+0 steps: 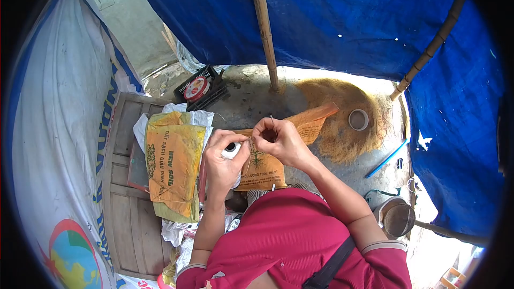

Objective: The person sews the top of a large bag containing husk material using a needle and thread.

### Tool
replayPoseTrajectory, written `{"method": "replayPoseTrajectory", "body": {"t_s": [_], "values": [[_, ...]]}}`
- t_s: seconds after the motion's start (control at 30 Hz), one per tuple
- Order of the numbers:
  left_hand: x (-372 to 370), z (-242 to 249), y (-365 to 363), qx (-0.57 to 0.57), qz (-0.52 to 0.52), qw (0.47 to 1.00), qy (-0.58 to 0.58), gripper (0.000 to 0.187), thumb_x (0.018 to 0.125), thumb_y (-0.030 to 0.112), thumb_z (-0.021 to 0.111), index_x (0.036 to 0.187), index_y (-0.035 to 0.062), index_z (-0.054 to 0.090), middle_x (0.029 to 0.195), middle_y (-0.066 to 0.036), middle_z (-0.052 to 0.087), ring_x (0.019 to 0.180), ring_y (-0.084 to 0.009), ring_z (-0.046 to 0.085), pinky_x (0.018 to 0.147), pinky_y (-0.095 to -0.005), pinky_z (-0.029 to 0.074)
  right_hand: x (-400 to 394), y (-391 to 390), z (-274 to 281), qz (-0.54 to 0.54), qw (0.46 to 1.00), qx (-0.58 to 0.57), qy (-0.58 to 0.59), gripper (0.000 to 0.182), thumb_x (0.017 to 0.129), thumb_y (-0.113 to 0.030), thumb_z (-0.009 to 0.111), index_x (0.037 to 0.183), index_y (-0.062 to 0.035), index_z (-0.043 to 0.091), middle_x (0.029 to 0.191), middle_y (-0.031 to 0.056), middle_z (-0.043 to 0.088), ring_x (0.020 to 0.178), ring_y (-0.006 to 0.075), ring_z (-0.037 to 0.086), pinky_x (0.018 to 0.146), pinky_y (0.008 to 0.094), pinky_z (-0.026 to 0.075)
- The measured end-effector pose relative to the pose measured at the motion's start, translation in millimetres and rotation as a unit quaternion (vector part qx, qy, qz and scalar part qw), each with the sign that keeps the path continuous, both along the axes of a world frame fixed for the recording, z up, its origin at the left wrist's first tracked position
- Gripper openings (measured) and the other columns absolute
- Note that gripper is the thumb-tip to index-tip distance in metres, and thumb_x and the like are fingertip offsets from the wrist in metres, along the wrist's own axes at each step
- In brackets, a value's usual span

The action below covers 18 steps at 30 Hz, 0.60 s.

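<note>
My left hand (227,152) is wrapped round a white spool (231,151) with a dark core, its thumb and forefinger pinched together. Close beside it on the right, my right hand (277,138) is closed in a pinch, and a thin dark needle-like piece (272,120) sticks up above its fingers. Whatever lies between the fingertips is too small to make out. Beneath both hands an orange printed bag (259,173) lies over my lap, its far end reaching to the upper right. Left of my left hand, folded yellow and orange bags (174,168) lie in a pile.
A wooden panel (128,203) lies under the pile. Beyond it is a black crate (213,96) with a red round container (196,89). Yellowish grain-like material (342,96) surrounds a white ring (358,120). Right are a blue stick (386,159) and a bucket (395,215). Bamboo poles (262,27) stand by blue tarpaulin.
</note>
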<state>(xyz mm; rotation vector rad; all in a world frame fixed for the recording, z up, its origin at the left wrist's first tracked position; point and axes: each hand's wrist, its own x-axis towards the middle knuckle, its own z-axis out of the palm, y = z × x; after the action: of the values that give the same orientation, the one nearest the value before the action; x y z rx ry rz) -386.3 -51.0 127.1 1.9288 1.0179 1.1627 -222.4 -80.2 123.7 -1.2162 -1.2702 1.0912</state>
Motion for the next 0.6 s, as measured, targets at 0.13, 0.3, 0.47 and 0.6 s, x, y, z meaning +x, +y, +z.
{"method": "replayPoseTrajectory", "body": {"t_s": [0.13,0.3,0.47,0.6], "values": [[-3.2,-4.9,-0.6,-0.011,-0.015,1.000,-0.022,0.007,0.072,0.000,0.066,0.079,-0.0003,0.064,0.081,-0.006,0.057,0.079,-0.0151,0.055,0.073,-0.0275,0.043,-1.5,-2.2,-0.8,0.009,1.000,-0.005,0.001,0.010,0.073,-0.006,0.061,0.078,0.0021,0.060,0.066,0.0023,0.059,0.062,0.0059,0.054,0.059,0.0239,0.045],[-7.9,-17.4,2.0,0.009,-0.027,0.999,-0.029,0.005,0.074,0.000,0.063,0.079,-0.0013,0.062,0.082,-0.006,0.057,0.075,-0.0134,0.056,0.070,-0.0263,0.044,0.2,-4.1,-2.8,0.013,0.998,-0.051,0.022,0.011,0.075,-0.009,0.059,0.078,0.0012,0.058,0.067,0.0019,0.059,0.052,0.0060,0.049,0.044,0.0244,0.040],[-22.7,-19.8,11.3,-0.033,0.008,0.996,-0.078,0.004,0.075,-0.001,0.062,0.079,-0.0025,0.061,0.081,-0.005,0.057,0.064,-0.0110,0.058,0.060,-0.0232,0.045,16.3,-4.3,3.1,0.024,0.990,-0.135,-0.012,0.019,0.078,-0.013,0.059,0.092,-0.0001,0.059,0.076,0.0059,0.063,0.049,0.0075,0.048,0.039,0.0247,0.040],[-21.8,-18.4,11.0,-0.120,-0.021,0.984,-0.134,0.004,0.077,-0.001,0.063,0.080,-0.0019,0.061,0.076,-0.005,0.058,0.063,-0.0110,0.058,0.060,-0.0231,0.045,2.2,-0.6,-5.5,0.015,0.999,0.043,-0.026,0.032,0.079,-0.015,0.065,0.106,0.0017,0.059,0.095,0.0109,0.065,0.062,0.0095,0.054,0.057,0.0256,0.046]]}}
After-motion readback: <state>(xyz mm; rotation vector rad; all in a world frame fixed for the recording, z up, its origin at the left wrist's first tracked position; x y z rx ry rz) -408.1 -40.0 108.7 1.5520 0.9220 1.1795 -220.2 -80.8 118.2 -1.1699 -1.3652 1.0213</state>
